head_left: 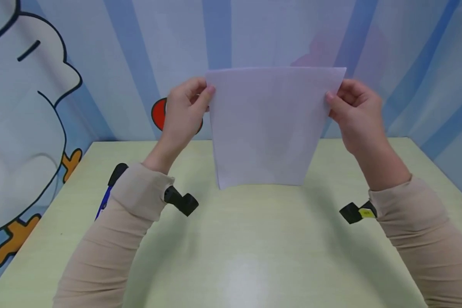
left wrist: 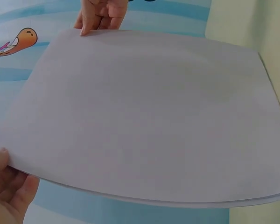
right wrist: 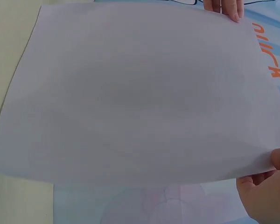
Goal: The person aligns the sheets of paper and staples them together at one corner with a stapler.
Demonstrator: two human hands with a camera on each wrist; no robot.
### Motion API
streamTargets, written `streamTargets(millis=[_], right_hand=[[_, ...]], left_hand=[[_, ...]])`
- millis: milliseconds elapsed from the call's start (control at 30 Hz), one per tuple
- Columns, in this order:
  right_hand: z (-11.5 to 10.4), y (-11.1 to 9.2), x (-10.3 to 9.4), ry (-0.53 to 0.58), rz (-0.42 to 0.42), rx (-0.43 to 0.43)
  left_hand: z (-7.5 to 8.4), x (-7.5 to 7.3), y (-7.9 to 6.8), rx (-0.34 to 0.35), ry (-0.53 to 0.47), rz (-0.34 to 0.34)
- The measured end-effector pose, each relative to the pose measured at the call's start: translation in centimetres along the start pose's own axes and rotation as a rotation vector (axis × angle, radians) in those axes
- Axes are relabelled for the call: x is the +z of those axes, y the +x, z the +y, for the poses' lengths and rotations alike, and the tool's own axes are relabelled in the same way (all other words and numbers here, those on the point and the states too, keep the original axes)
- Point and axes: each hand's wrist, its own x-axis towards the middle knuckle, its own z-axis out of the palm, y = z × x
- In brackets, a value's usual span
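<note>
Blank white paper [head_left: 269, 128] hangs upright above the far part of the table, its lower edge showing more than one layer at the left corner. My left hand [head_left: 186, 105] pinches its left edge near the top, thumb in front. On the opposite edge, at about the same height, my right hand [head_left: 358, 111] pinches it between thumb and fingers. In the left wrist view the paper [left wrist: 149, 116] fills most of the picture, and its near edge looks like several stacked sheets. The right wrist view shows the paper [right wrist: 140, 98] with both hands at its edges.
Partly hidden behind the left forearm, a blue and black object [head_left: 111, 184] lies on the pale table [head_left: 250, 244]. A blue striped backdrop [head_left: 254, 34] with cartoon figures stands behind the table and at its sides. Each wrist carries a small black camera [head_left: 185, 203].
</note>
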Motion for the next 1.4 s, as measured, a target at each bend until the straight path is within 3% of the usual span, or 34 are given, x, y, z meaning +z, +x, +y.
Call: streamTargets(millis=[200, 300, 533, 800, 1033, 1267, 1400], right_hand=[[-0.1, 0.1, 0.9, 0.167, 0.063, -0.081], [0.0, 0.2, 1.0, 0.2, 0.076, -0.102], [1.2, -0.4, 0.6, 0.068, 0.103, 0.03], [0.2, 0.0, 1.1, 0.134, 0.072, -0.058], [1.4, -0.4, 0.6, 0.047, 0.098, 0.045], [0.6, -0.1, 0.8, 0.125, 0.066, -0.056], [0.9, -0.2, 0.7, 0.043, 0.079, -0.003]], left_hand=[[0.5, 0.5, 0.2, 0.055, 0.001, 0.031], [0.6, 0.8, 0.3, 0.08, 0.034, 0.037], [-0.3, 1.4, -0.3, 0.018, 0.174, -0.021], [0.7, 1.0, 0.3, 0.068, 0.15, 0.035], [-0.4, 1.3, -0.4, 0.005, 0.197, -0.015], [0.3, 1.2, -0.1, 0.074, 0.182, 0.027], [-0.4, 1.3, -0.4, 0.044, 0.195, 0.007]])
